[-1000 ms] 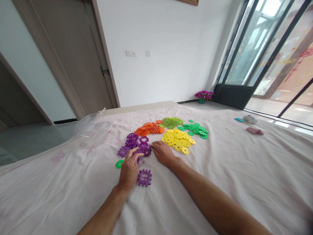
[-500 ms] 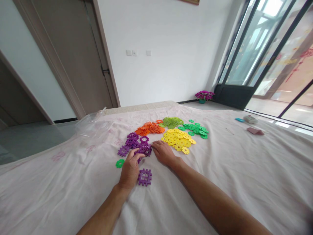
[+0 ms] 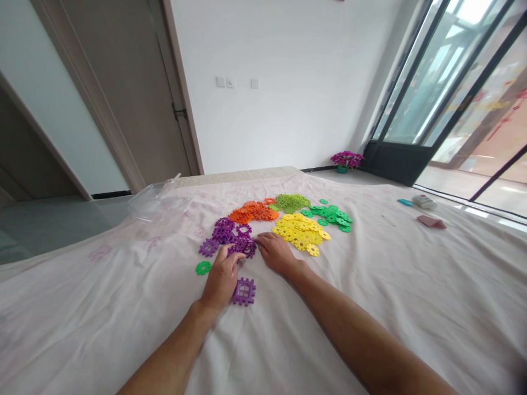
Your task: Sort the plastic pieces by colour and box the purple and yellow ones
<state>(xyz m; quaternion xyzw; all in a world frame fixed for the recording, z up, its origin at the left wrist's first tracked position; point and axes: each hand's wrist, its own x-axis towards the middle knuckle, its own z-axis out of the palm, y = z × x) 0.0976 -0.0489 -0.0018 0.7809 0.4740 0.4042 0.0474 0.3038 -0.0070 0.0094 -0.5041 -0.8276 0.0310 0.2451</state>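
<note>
Flat plastic building pieces lie sorted by colour on a white bedsheet [image 3: 391, 285]. My left hand [image 3: 221, 277] rests palm down at the near edge of the purple pile [image 3: 230, 238], its fingers curled onto purple pieces. My right hand [image 3: 276, 252] lies beside it, fingertips touching the same purple pile from the right. A single square purple piece [image 3: 244, 291] sits alone just right of my left wrist. A lone green ring piece [image 3: 202, 267] lies to the left of my left hand.
Behind the purple pile are orange [image 3: 253, 212], light green [image 3: 291, 202], dark green [image 3: 329, 214] and yellow [image 3: 300, 230] piles. A clear plastic bag [image 3: 154, 203] lies at the far left. Small objects [image 3: 424, 211] sit at the far right near glass doors.
The view has shifted slightly. My left hand's fingers have closed a little further onto the purple pieces; my right hand stays in place.
</note>
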